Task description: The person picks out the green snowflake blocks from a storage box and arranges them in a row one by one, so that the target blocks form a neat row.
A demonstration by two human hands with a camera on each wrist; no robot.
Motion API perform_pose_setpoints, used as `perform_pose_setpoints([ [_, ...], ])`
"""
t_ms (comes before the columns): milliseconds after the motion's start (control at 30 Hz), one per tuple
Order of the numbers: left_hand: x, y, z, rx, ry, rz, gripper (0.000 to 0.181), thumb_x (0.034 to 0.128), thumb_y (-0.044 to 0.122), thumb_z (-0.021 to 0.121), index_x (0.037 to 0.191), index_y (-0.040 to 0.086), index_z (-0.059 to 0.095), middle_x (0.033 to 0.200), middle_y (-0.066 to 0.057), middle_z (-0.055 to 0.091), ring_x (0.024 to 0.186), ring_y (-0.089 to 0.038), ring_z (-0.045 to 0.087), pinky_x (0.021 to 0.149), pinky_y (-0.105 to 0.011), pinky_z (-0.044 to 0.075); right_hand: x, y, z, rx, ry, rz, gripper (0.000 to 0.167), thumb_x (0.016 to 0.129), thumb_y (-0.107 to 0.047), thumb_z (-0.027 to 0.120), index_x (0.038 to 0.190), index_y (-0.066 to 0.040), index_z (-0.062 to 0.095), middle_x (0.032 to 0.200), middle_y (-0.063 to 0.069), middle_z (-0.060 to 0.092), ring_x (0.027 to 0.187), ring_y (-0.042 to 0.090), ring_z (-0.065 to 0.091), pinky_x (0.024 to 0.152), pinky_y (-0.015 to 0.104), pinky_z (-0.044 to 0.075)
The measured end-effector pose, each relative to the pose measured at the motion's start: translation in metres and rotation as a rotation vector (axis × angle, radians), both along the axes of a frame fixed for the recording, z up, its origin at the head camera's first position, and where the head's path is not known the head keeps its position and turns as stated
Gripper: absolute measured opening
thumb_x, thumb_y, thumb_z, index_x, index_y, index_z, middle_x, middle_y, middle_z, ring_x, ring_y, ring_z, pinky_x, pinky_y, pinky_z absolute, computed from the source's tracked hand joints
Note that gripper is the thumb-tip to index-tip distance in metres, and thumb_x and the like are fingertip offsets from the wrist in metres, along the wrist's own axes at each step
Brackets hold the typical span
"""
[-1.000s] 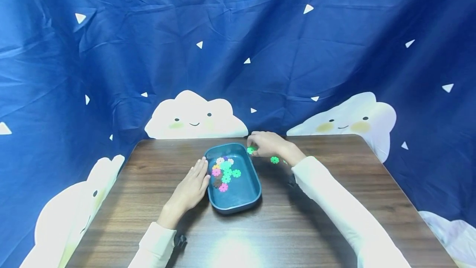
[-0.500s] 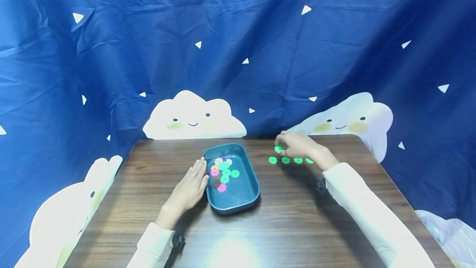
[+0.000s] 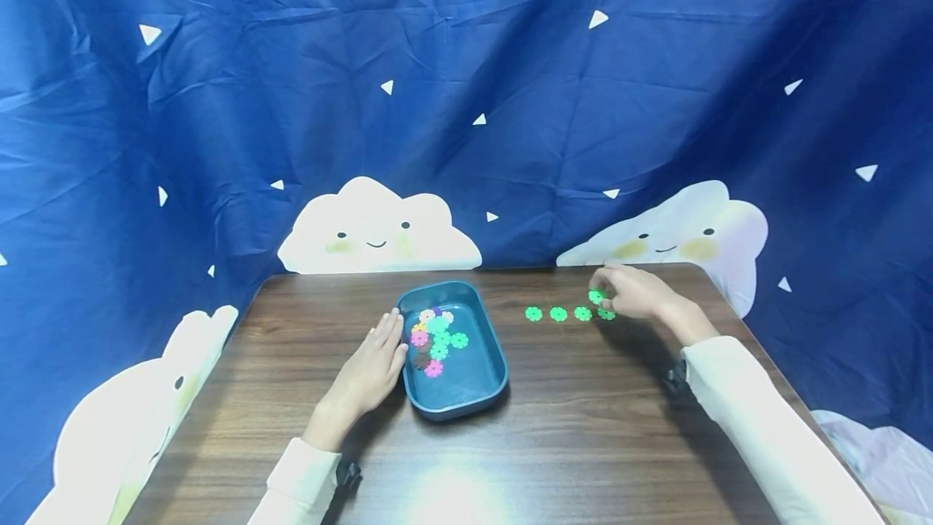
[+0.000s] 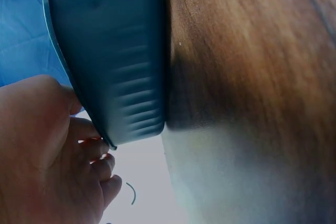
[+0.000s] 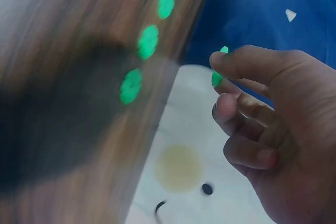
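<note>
In the head view my right hand is above the far right of the table. Its thumb and a finger pinch a green flower-shaped plastic disc, clear of the wood in the right wrist view. Below it several matching green discs lie in a row on the table. My left hand rests against the left side of a dark teal tray, fingers straight along the rim. In the left wrist view the fingertips touch that rim. Inside the tray lie flower discs in green, pink, brown, white and yellow.
The brown wooden table carries the tray near its middle. Behind its far edge hangs a blue curtain with white clouds and triangles.
My right hand has moved right from beside the tray, past the row, with the green disc still pinched. More of the row now shows. My left hand and the tray have stayed put.
</note>
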State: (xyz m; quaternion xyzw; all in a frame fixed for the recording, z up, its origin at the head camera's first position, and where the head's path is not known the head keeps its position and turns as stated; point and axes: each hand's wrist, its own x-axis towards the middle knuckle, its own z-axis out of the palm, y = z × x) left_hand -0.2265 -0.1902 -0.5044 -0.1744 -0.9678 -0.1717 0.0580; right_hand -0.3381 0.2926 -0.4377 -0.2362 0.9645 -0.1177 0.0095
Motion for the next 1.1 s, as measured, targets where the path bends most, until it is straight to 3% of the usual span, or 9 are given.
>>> perform_pose_setpoints([
  [233,0.000,0.000,0.001,-0.001,-0.011,0.005,0.060,0.1159,0.028,0.040,0.164,-0.006,0.031,0.175,-0.022,0.025,0.163,-0.040,0.027,0.133,-0.056,0.028,0.001,0.030,-0.018,-0.026,-0.009,-0.037,0.029,0.085,-0.011,0.080,0.113,-0.007,0.075,0.102,0.007,0.068,0.090,0.023,0.067,0.083,0.056,0.058],
  [467,-0.001,-0.001,0.004,-0.006,-0.020,0.001,0.060,0.1160,0.028,0.039,0.165,-0.006,0.030,0.175,-0.022,0.024,0.163,-0.040,0.027,0.132,-0.056,0.028,-0.001,0.050,-0.034,-0.047,-0.047,-0.085,0.026,0.089,-0.010,0.078,0.114,-0.003,0.073,0.111,0.016,0.070,0.102,0.036,0.069,0.091,0.061,0.057],
  [833,-0.001,-0.001,0.006,-0.001,-0.016,-0.003,0.060,0.1158,0.027,0.040,0.164,-0.007,0.030,0.175,-0.023,0.025,0.163,-0.040,0.027,0.133,-0.056,0.028,-0.003,0.058,-0.054,-0.021,-0.091,-0.156,0.023,0.092,-0.012,0.076,0.113,-0.004,0.073,0.113,0.019,0.069,0.109,0.043,0.068,0.094,0.066,0.055],
  [1100,0.000,-0.001,0.008,-0.009,-0.018,-0.008,0.059,0.1158,0.027,0.039,0.164,-0.008,0.031,0.174,-0.024,0.026,0.162,-0.043,0.027,0.132,-0.057,0.028,-0.002,0.061,-0.058,-0.024,-0.097,-0.208,0.028,0.094,-0.015,0.074,0.118,-0.003,0.071,0.115,0.019,0.067,0.110,0.045,0.068,0.090,0.068,0.055],
])
